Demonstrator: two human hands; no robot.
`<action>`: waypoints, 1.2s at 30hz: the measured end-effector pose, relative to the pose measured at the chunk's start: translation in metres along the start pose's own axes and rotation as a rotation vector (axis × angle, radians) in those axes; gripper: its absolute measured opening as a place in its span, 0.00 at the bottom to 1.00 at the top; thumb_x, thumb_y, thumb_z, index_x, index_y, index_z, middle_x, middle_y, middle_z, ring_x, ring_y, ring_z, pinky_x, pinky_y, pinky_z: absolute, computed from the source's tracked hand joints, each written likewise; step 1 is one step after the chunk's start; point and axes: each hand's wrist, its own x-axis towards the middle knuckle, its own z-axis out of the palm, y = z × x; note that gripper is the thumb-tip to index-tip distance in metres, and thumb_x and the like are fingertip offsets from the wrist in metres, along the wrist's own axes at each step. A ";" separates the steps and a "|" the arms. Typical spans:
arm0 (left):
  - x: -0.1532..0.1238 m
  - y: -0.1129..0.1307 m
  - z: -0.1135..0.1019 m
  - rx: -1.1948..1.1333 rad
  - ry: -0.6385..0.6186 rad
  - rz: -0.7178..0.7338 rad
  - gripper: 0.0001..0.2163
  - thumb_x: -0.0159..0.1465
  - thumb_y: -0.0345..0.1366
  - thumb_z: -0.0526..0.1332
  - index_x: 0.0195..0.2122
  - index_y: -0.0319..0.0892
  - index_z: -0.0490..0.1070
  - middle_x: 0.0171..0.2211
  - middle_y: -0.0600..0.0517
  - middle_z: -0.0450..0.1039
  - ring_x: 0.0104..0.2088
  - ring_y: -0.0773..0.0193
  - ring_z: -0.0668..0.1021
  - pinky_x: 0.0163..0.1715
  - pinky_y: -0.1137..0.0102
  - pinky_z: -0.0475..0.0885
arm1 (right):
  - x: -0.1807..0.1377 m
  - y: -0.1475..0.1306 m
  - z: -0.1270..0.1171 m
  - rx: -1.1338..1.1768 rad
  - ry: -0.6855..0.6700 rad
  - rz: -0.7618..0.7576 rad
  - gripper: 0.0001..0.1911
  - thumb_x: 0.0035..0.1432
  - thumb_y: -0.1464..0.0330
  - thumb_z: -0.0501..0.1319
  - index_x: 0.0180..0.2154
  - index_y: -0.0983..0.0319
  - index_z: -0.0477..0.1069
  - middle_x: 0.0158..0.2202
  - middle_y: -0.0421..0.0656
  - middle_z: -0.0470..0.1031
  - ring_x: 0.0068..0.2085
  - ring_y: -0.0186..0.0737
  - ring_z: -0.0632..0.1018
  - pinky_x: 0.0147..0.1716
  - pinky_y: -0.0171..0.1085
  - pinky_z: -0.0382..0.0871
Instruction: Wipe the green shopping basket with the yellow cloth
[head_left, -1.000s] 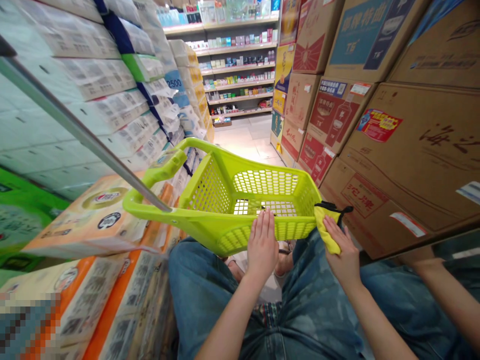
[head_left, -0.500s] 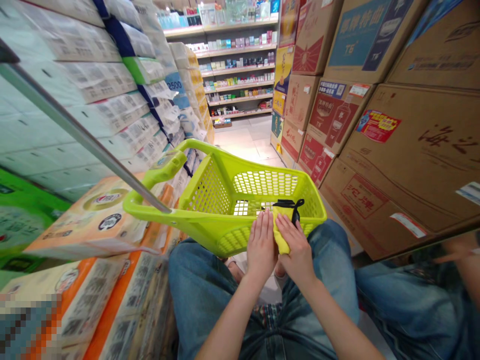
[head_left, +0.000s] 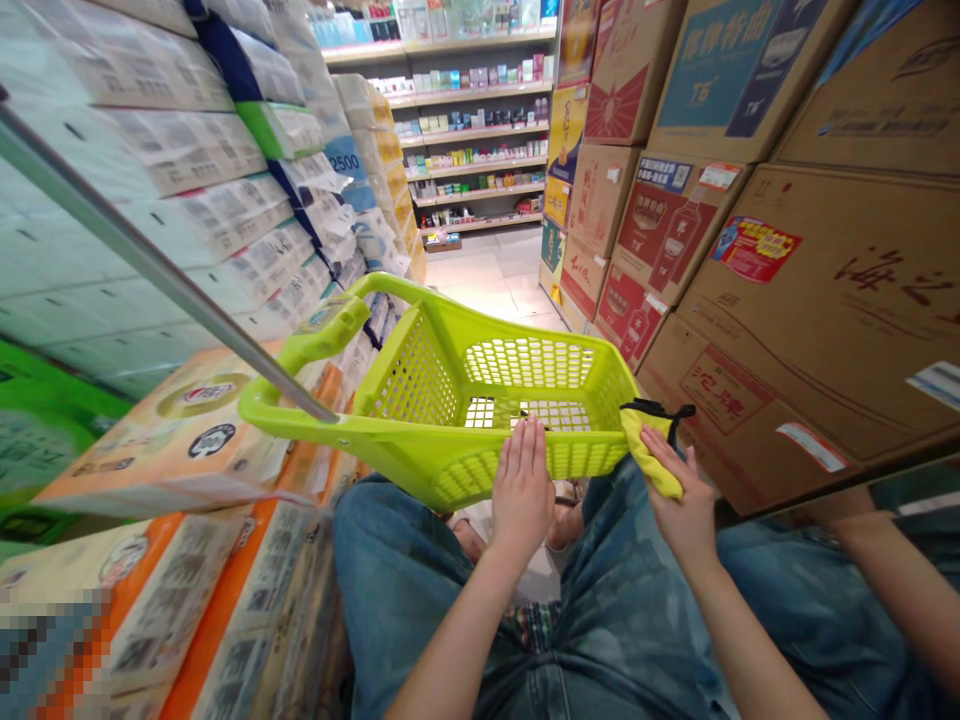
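A lime-green plastic shopping basket (head_left: 420,440) with perforated walls stands in front of my knees, its long handle rod (head_left: 165,255) reaching up to the left. My left hand (head_left: 523,490) lies flat on the near wall, fingers straight and together, their tips by the rim. At the near right corner my right hand (head_left: 681,490) presses a yellow cloth (head_left: 651,455) with black edging and a black loop against the basket. The cloth is bunched under the fingers, which partly cover it.
Stacked cardboard cartons (head_left: 817,330) rise close on the right. Wrapped tissue packs (head_left: 225,210) are piled on the left, with orange packages (head_left: 172,410) beside the basket. Shelves of small goods (head_left: 480,130) stand at the aisle's far end, past the tiled floor (head_left: 510,275).
My right hand has slid the yellow cloth rightward along the near rim, from beside my left hand to the basket's right corner. My left hand has stayed about where it was.
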 end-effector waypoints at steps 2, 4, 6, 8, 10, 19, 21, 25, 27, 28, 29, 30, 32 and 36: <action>0.000 0.000 -0.001 -0.001 -0.003 -0.001 0.37 0.60 0.29 0.54 0.70 0.32 0.42 0.71 0.44 0.47 0.71 0.54 0.48 0.68 0.57 0.54 | 0.002 -0.013 0.008 -0.014 0.019 0.027 0.28 0.57 0.74 0.54 0.59 0.57 0.68 0.60 0.47 0.71 0.63 0.47 0.69 0.67 0.58 0.48; 0.001 0.000 -0.003 -0.002 -0.003 0.003 0.37 0.60 0.29 0.54 0.70 0.32 0.42 0.71 0.43 0.47 0.71 0.54 0.49 0.68 0.57 0.54 | 0.004 -0.034 0.021 -0.047 -0.012 -0.015 0.32 0.54 0.77 0.52 0.60 0.58 0.66 0.61 0.47 0.69 0.64 0.45 0.68 0.67 0.57 0.50; 0.001 0.000 -0.003 -0.004 -0.005 0.011 0.36 0.61 0.29 0.54 0.70 0.32 0.42 0.71 0.43 0.47 0.71 0.54 0.49 0.68 0.57 0.54 | 0.005 -0.057 0.034 -0.058 -0.079 -0.088 0.36 0.51 0.78 0.51 0.62 0.58 0.64 0.62 0.46 0.68 0.65 0.44 0.66 0.67 0.55 0.51; 0.001 -0.001 -0.002 0.000 -0.005 0.014 0.35 0.61 0.28 0.53 0.70 0.32 0.44 0.71 0.43 0.48 0.71 0.54 0.50 0.68 0.57 0.55 | 0.005 -0.077 0.047 -0.035 -0.149 -0.162 0.39 0.48 0.79 0.51 0.63 0.59 0.62 0.63 0.46 0.67 0.65 0.43 0.66 0.67 0.54 0.51; 0.001 -0.001 0.000 0.012 0.001 0.008 0.33 0.63 0.27 0.52 0.69 0.32 0.45 0.71 0.43 0.49 0.71 0.54 0.51 0.67 0.56 0.56 | 0.005 -0.089 0.055 -0.005 -0.195 -0.218 0.41 0.46 0.80 0.50 0.64 0.60 0.61 0.64 0.46 0.65 0.66 0.43 0.65 0.67 0.53 0.52; 0.002 -0.001 -0.004 -0.018 -0.025 0.008 0.36 0.61 0.28 0.53 0.70 0.32 0.42 0.71 0.43 0.46 0.71 0.55 0.48 0.68 0.57 0.54 | 0.004 -0.045 0.016 -0.045 -0.267 -0.268 0.39 0.51 0.80 0.51 0.65 0.55 0.58 0.65 0.45 0.65 0.66 0.43 0.65 0.68 0.55 0.44; 0.002 0.000 -0.005 -0.014 -0.037 0.005 0.36 0.61 0.29 0.54 0.70 0.31 0.42 0.71 0.43 0.46 0.71 0.55 0.48 0.68 0.57 0.53 | 0.002 -0.024 0.004 -0.045 -0.187 -0.186 0.35 0.55 0.77 0.52 0.64 0.53 0.61 0.64 0.44 0.66 0.65 0.44 0.66 0.67 0.56 0.45; 0.002 0.000 -0.005 -0.017 -0.047 0.000 0.36 0.61 0.29 0.54 0.70 0.32 0.42 0.71 0.43 0.45 0.71 0.55 0.48 0.68 0.57 0.52 | 0.001 0.000 -0.004 0.052 -0.035 0.019 0.26 0.58 0.71 0.56 0.58 0.54 0.69 0.60 0.46 0.71 0.62 0.46 0.70 0.66 0.57 0.50; 0.002 0.000 -0.005 -0.023 -0.042 0.004 0.37 0.61 0.29 0.54 0.70 0.32 0.41 0.71 0.43 0.45 0.71 0.54 0.48 0.68 0.57 0.52 | 0.003 -0.005 0.001 0.070 0.008 0.083 0.25 0.58 0.71 0.56 0.57 0.56 0.70 0.59 0.47 0.72 0.62 0.47 0.70 0.66 0.56 0.52; 0.002 0.000 -0.005 -0.022 -0.042 0.005 0.37 0.61 0.29 0.54 0.70 0.32 0.40 0.71 0.43 0.45 0.71 0.55 0.48 0.68 0.57 0.52 | 0.004 -0.011 0.005 0.051 0.017 0.086 0.25 0.58 0.71 0.55 0.57 0.57 0.70 0.60 0.47 0.71 0.62 0.46 0.70 0.66 0.56 0.51; 0.002 0.000 -0.006 -0.019 -0.045 0.005 0.37 0.61 0.29 0.54 0.70 0.32 0.40 0.71 0.43 0.45 0.71 0.55 0.48 0.68 0.57 0.52 | 0.004 -0.020 0.010 0.020 0.015 0.069 0.27 0.57 0.73 0.54 0.58 0.57 0.69 0.60 0.47 0.71 0.63 0.46 0.69 0.66 0.56 0.51; 0.002 0.000 -0.006 -0.013 -0.047 0.005 0.37 0.61 0.29 0.53 0.70 0.32 0.40 0.71 0.43 0.45 0.71 0.55 0.47 0.68 0.57 0.52 | 0.005 -0.031 0.017 -0.014 0.004 0.035 0.29 0.56 0.74 0.53 0.59 0.57 0.68 0.61 0.47 0.70 0.63 0.46 0.69 0.66 0.56 0.50; 0.002 -0.001 -0.005 -0.002 -0.050 0.007 0.36 0.61 0.29 0.53 0.70 0.32 0.41 0.71 0.43 0.45 0.71 0.56 0.47 0.68 0.58 0.52 | 0.004 -0.054 0.031 -0.054 -0.053 -0.057 0.34 0.52 0.77 0.52 0.61 0.57 0.65 0.62 0.46 0.68 0.64 0.45 0.67 0.67 0.56 0.50; 0.001 -0.003 -0.003 0.000 -0.028 0.015 0.35 0.61 0.27 0.52 0.70 0.33 0.43 0.71 0.43 0.47 0.71 0.55 0.49 0.68 0.56 0.54 | 0.002 -0.092 0.054 -0.021 -0.176 -0.227 0.40 0.47 0.80 0.51 0.64 0.60 0.61 0.64 0.47 0.66 0.65 0.44 0.66 0.67 0.53 0.50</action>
